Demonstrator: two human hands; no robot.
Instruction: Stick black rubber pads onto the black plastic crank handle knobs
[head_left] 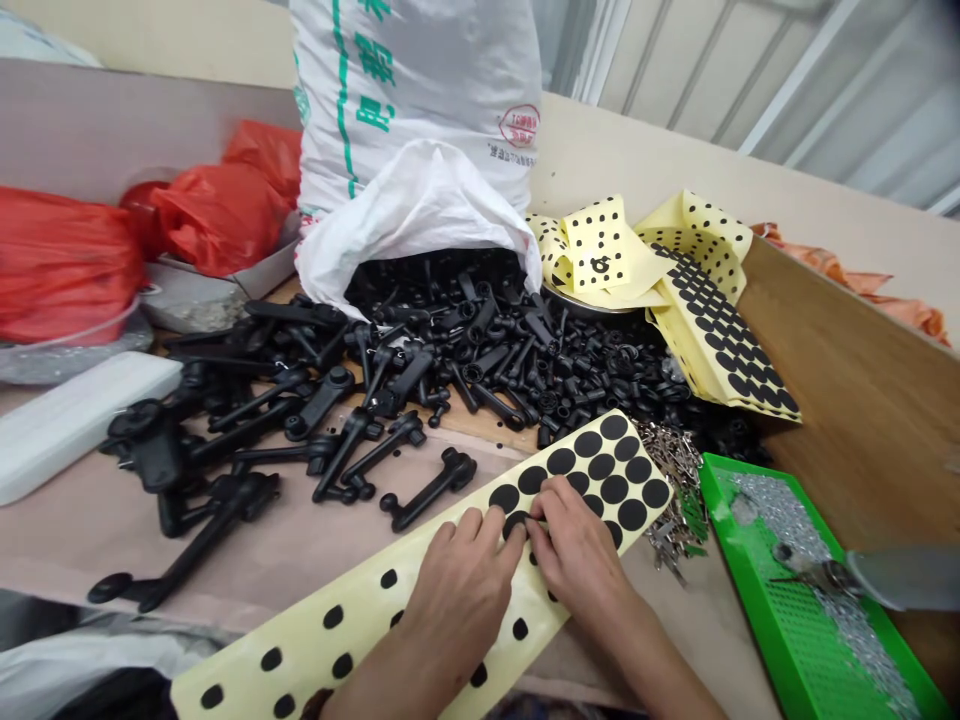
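I see both hands on sheet (420, 600) | left (459, 590) flat, pressing | right (577, 550) pinching pad (516, 522) | counter (112, 520)

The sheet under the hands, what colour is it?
Pale yellow sheet with black round pads, seen in the head view.

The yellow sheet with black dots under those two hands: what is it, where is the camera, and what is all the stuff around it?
The camera sits on the person's head, looking down at their own bare hands. The left hand and right hand press on a yellow sheet of round black pads, fingertips meeting at one pad. Behind lie black plastic parts spilling from a white bag, used sheets, a green tray and red bags. Neither hand lifts anything.
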